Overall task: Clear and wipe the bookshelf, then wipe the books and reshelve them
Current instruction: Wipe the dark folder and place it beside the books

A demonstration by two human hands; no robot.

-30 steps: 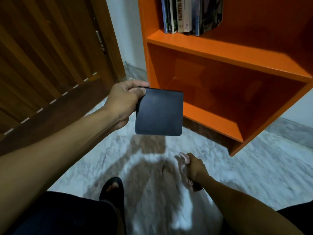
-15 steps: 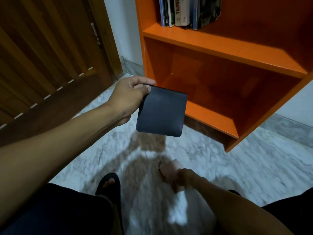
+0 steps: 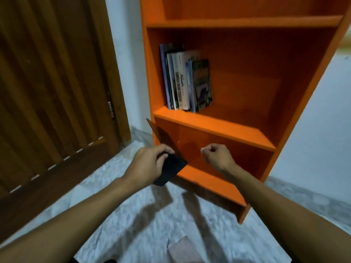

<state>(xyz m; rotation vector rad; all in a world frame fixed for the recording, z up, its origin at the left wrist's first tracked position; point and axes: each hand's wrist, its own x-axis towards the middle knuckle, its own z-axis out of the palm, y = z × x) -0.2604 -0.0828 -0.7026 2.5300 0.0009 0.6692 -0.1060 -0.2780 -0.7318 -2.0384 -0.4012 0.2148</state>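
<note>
While my left hand [image 3: 146, 164] grips a dark flat book [image 3: 170, 171] and my right hand [image 3: 217, 156] curls empty, reshelving seems underway; next, lift toward the books [image 3: 187, 82] at twelve o'clock.

books [image 3: 187, 82] stand at the left end of a middle shelf in the bookshelf [image 3: 214, 126]; a door [image 3: 53, 92] lies to its left.

Both my forearms reach forward, bare, the two hands near each other but apart. My left hand [image 3: 146, 164] has the fingers curled and the thumb on top, gripping a dark flat book [image 3: 170, 171]. My right hand [image 3: 218, 155] is a closed fist, knuckles up, holding nothing I can see.
</note>
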